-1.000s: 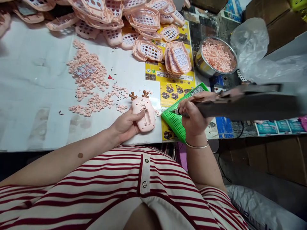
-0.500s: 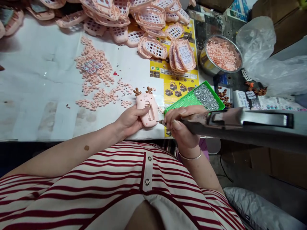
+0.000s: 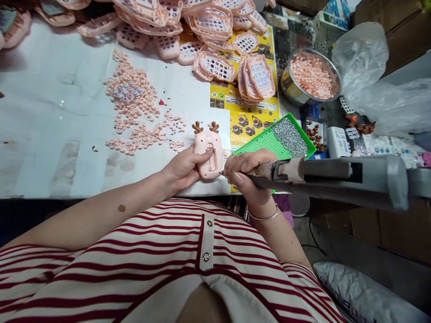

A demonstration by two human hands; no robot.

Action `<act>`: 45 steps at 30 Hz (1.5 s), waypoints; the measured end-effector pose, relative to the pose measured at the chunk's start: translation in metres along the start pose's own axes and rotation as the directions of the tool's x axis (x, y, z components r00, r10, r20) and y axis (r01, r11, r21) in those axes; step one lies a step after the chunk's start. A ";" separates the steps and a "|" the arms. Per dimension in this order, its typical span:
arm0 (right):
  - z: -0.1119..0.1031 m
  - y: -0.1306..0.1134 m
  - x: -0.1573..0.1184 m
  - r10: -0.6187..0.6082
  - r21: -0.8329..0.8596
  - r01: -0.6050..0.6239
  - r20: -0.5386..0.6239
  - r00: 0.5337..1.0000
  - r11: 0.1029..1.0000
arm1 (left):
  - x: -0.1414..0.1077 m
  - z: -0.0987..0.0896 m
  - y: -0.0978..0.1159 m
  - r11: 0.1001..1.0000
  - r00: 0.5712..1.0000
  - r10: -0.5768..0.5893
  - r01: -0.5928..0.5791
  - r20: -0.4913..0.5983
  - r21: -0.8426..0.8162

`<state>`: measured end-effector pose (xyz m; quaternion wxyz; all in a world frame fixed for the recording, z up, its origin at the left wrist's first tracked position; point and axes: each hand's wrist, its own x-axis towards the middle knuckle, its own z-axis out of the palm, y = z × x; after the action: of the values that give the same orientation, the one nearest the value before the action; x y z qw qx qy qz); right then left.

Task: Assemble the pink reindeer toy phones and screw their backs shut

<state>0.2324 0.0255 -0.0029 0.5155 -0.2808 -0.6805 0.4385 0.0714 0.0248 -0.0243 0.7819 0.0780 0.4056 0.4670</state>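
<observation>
My left hand (image 3: pixel 186 169) grips a pink plastic toy casing (image 3: pixel 204 141) with brown antlers, its thumb lying across the back. The casing's open battery slot faces up, and small holes show near its corners. My right hand (image 3: pixel 251 172) is wrapped round the front of a grey electric screwdriver (image 3: pixel 336 179), which points left. Its tip meets the lower right corner of the casing; whether a screw is on it is too small to tell. Under the right hand lies a green perforated tray (image 3: pixel 257 140) with a heap of small silver screws (image 3: pixel 289 137).
Small pink parts (image 3: pixel 134 101) are scattered left of the casing. Stacked pink shells (image 3: pixel 208 22) fill the table's far side. A metal bowl (image 3: pixel 286 85) of pink pieces stands at the right, near clear plastic bags (image 3: pixel 362 58) and a box of brown parts (image 3: pixel 314 134).
The screwdriver and my right hand have shifted slightly left, and the tip has come up against the casing's corner. The casing has turned a little and moved slightly right.
</observation>
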 end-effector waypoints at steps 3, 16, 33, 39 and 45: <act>-0.005 -0.016 0.007 -0.142 0.103 0.143 -0.018 0.990 0.984 | 0.000 0.002 -0.001 1.000 0.999 0.008 -0.008 -0.036 -0.013; -0.042 0.033 0.035 -0.172 -0.132 0.129 -0.392 0.904 0.983 | -0.003 0.003 0.002 1.000 0.997 -0.031 0.031 -0.068 -0.003; -0.033 0.007 0.035 -0.153 -0.046 0.147 -0.387 0.909 0.988 | -0.002 0.003 0.001 0.999 0.999 -0.010 0.009 -0.052 -0.031; 0.008 -0.034 0.014 -0.130 0.117 0.153 -0.180 0.975 0.981 | -0.001 0.006 -0.003 0.997 0.998 0.051 -0.054 -0.046 -0.063; 0.024 -0.022 0.002 -0.084 0.120 0.095 -0.095 0.992 0.988 | 0.000 0.008 -0.003 0.994 0.995 0.084 -0.087 -0.049 -0.062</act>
<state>0.2112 0.0097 0.0149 0.5810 -0.2367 -0.6402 0.4434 0.0794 0.0254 -0.0210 0.7537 0.0592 0.4046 0.5145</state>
